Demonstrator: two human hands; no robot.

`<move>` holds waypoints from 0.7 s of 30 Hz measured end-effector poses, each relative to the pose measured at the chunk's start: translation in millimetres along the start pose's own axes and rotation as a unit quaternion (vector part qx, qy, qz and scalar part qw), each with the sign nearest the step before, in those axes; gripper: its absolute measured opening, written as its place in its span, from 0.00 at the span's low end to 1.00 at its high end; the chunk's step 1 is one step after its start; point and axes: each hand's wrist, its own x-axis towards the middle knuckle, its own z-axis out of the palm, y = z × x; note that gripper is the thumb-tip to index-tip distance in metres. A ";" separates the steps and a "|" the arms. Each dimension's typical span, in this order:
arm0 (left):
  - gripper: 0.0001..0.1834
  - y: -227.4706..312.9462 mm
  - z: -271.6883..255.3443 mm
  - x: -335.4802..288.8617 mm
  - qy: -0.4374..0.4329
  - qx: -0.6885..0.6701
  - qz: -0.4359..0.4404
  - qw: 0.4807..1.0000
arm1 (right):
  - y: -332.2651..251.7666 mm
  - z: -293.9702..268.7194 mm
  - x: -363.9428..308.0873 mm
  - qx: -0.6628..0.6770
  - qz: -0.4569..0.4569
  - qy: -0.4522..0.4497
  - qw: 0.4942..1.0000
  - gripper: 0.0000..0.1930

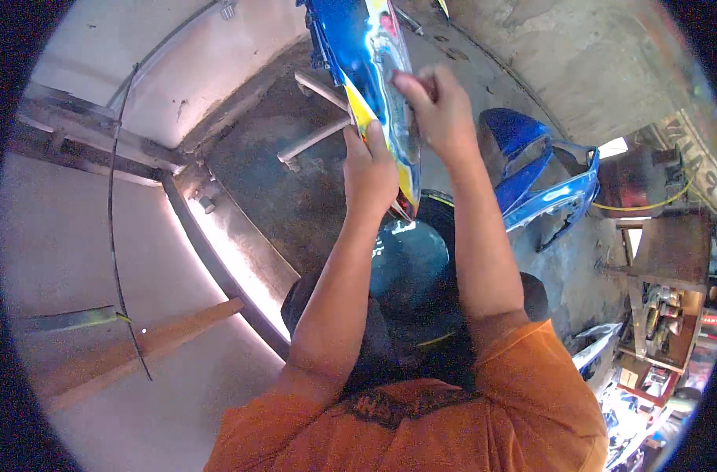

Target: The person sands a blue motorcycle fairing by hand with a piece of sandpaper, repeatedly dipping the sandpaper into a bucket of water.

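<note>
A long, glossy blue fairing panel [357,39] with yellow and white markings stretches away from me at the top middle. My left hand [372,171] grips its near part along the left side, with the fingers over the yellow area. Over the panel's right edge is my right hand [443,110], its fingers curled in and the thumb against them. Whether anything small sits in that hand is hard to make out. Below the panel's near tip, between my legs, is a dark, shiny rounded thing [413,256] with bright reflections.
Another blue fairing part [520,153] with openings lies on the floor to the right. Pale bars [315,141] of a stand reach in left of the panel. A wooden shelf [661,326] with small items stands far right. A thin black cable [113,204] hangs along the left wall.
</note>
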 end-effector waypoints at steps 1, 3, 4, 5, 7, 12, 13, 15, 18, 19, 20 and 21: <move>0.28 -2.0 -1.8 -0.4 0.001 -0.001 0.000 1.000 | 12.9 2.1 -22.4 0.000 -0.001 -0.001 1.000 0.16; 0.27 -2.5 1.0 -1.8 0.007 -0.023 0.009 1.000 | 42.1 1.7 -62.2 0.037 0.019 -0.012 0.999 0.16; 0.27 -2.2 1.7 -0.7 0.006 -0.026 0.009 1.000 | 45.9 -0.4 -62.0 0.035 0.018 -0.012 0.999 0.16; 0.27 -1.2 2.1 1.7 0.006 -0.034 0.021 0.999 | 48.9 -3.1 -61.1 0.006 0.024 -0.018 1.000 0.16; 0.27 -1.7 3.3 -1.0 0.000 -0.039 0.030 0.999 | 37.1 -7.7 -53.8 -0.023 0.036 -0.022 0.999 0.16; 0.27 0.4 1.5 1.3 -0.005 -0.016 0.002 1.000 | -8.4 1.8 21.6 -0.077 -0.060 -0.014 0.995 0.18; 0.27 -1.4 1.9 1.0 -0.007 -0.018 -0.002 1.000 | -6.2 0.7 16.8 -0.081 -0.057 -0.016 0.995 0.18; 0.27 -4.5 0.7 2.8 0.004 -0.025 -0.001 1.000 | -5.0 -1.6 2.1 -0.089 -0.061 -0.038 0.993 0.17; 0.30 -2.6 1.5 -0.3 0.008 -0.040 0.005 0.999 | 32.1 -14.2 -48.4 -0.072 -0.118 -0.093 0.986 0.14; 0.32 2.5 1.6 -2.1 0.003 -0.052 0.005 0.999 | 37.6 -16.2 -46.2 -0.074 -0.120 -0.095 0.985 0.14; 0.32 6.0 2.4 -0.8 0.005 -0.055 0.005 0.998 | 42.3 -17.9 -43.5 -0.085 -0.126 -0.098 0.983 0.13; 0.32 7.2 1.0 -1.4 -0.004 -0.039 -0.014 0.999 | 41.5 -17.3 -44.8 -0.093 -0.127 -0.100 0.982 0.12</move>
